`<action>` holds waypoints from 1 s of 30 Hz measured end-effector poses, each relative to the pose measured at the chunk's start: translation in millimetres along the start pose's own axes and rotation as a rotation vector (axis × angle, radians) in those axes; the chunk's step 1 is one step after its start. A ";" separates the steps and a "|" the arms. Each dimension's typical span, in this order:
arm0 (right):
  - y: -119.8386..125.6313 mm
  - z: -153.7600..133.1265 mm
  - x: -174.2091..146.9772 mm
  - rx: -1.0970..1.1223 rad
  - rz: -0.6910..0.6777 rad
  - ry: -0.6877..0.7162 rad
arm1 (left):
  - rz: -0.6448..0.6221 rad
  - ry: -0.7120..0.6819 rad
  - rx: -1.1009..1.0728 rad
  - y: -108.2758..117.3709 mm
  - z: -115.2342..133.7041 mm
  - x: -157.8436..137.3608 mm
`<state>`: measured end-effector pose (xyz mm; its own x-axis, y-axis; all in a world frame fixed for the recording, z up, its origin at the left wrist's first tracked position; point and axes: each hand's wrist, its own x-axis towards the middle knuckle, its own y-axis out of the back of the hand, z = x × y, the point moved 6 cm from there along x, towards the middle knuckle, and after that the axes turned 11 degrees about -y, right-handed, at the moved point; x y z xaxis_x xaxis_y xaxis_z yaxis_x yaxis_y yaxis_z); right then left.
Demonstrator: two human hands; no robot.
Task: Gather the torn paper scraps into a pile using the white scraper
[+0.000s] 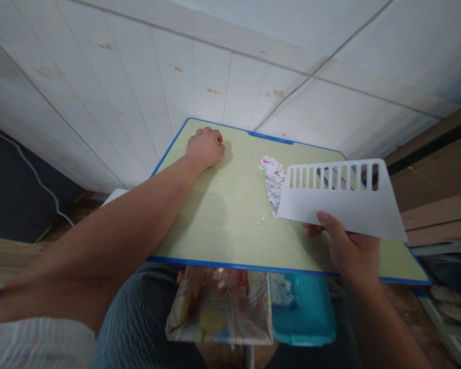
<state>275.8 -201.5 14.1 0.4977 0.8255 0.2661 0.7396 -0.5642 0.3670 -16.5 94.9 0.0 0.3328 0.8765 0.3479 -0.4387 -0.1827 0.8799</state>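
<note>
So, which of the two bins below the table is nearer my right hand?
The plain teal bin; the patterned bin beside it sits farther left of your right hand, which holds the slotted white sheet.

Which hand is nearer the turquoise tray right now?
Right. The right hand is above the near tabletop, just past the turquoise tray; the left hand is near the tabletop's far left corner.

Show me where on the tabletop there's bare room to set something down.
The pale-green, blue-edged tabletop is bare between the left hand and the loose heap of white-and-pink paper-like scraps, down to the near edge. The right is crowded: the right hand holds a flat white slotted plate that overlaps the heap in view.
</note>
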 end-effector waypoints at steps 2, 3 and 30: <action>1.6 -0.1 -0.6 -0.010 0.008 0.007 | -0.003 0.005 -0.005 0.1 -0.2 -0.2; 2.9 0.0 -0.9 -0.013 0.012 0.008 | -0.005 0.006 -0.005 0.1 -0.1 -0.2; 35.9 28.2 -4.2 0.073 0.058 -0.113 | -0.009 0.011 -0.012 -1.6 -2.8 2.2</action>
<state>313.1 -224.9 1.0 0.5849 0.7905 0.1815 0.7372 -0.6115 0.2875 -17.3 98.4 -1.5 0.3279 0.8828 0.3364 -0.4456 -0.1694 0.8790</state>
